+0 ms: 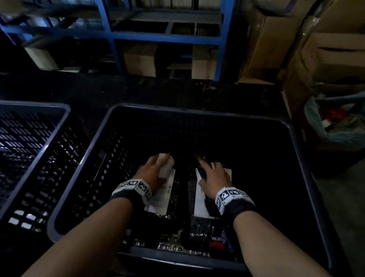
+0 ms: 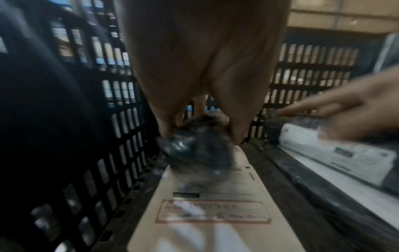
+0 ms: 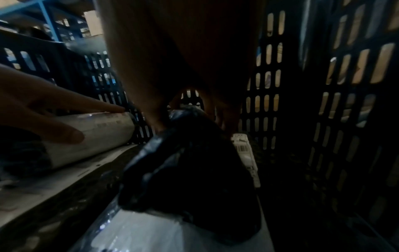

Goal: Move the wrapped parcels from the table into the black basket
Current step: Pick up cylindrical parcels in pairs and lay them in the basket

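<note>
Dim storeroom, black basket (image 1: 310, 174) of wrapped parcels (image 1: 199, 204), both hands (image 1: 153, 169) each gripping one.

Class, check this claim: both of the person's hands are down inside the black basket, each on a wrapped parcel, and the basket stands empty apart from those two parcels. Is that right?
Not quite. Both hands, left and right, are in the black basket, each on a parcel, but the basket is not otherwise empty: the head view shows another dark parcel with a printed label lying nearer the person.

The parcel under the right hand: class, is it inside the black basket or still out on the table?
Inside. The right hand holds the parcel low between the basket's slotted walls.
</note>
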